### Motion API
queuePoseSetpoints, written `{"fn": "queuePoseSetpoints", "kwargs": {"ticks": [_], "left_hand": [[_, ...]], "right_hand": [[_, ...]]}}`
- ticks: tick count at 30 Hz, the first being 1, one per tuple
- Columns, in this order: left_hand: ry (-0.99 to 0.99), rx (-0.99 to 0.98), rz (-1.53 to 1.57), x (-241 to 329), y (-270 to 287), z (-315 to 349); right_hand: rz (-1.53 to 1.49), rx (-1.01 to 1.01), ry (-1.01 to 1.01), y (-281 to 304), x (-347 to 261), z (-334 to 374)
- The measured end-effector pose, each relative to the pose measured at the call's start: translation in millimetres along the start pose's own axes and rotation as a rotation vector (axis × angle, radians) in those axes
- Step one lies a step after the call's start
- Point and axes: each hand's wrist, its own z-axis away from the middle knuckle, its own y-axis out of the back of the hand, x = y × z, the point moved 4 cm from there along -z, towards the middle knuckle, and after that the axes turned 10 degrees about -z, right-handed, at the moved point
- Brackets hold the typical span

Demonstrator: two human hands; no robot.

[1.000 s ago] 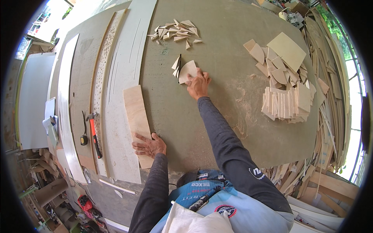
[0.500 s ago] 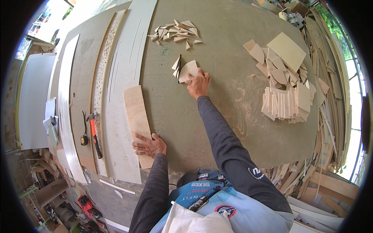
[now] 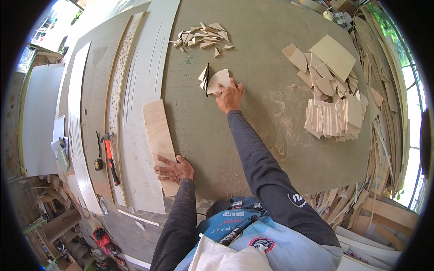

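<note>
Toward the far middle of the table, my right hand (image 3: 230,96) closes its fingers on the near edge of a thin, fan-shaped plywood piece (image 3: 219,81) with a curved top. The piece lies flat with its left edge against a narrow black upright strip (image 3: 207,80), perhaps a saw blade or its slot. Small pointed offcuts (image 3: 203,76) lie just left of that strip. My left hand (image 3: 174,169) rests with spread fingers on the near end of a long plywood board (image 3: 158,126), which lies partly over a white panel.
A heap of wedge-shaped offcuts (image 3: 203,36) lies at the far side. Stacked plywood pieces (image 3: 333,116) and a square sheet (image 3: 332,58) sit at right. A hammer (image 3: 110,153) and tape measure (image 3: 98,163) lie at left. Scrap strips (image 3: 382,86) line the right edge.
The whole view has shifted very slightly. My right hand and the fan-shaped piece keep almost the same place beside the black strip; my left hand stays on the board.
</note>
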Motion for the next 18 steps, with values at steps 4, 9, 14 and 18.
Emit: {"fn": "queuePoseSetpoints", "kwargs": {"ticks": [4, 9, 14, 18], "left_hand": [[-0.001, -0.013, 0.003, 0.8, 4.4, 1.2], [-0.003, -0.013, 0.002, 1.6, 7.0, 2.3], [-0.009, 0.006, 0.008, 0.8, 2.2, 1.3], [0.006, -0.009, 0.01, -0.8, -4.4, -3.5]], "right_hand": [[0.0, -0.009, -0.035, 1.2, -3.2, 0.4], [-0.021, 0.023, -0.044, -2.5, -1.1, 0.4], [0.0, 0.023, -0.065, -3.5, -1.0, -0.3], [0.07, -0.026, -0.117, -3.7, -4.5, -4.4]]}}
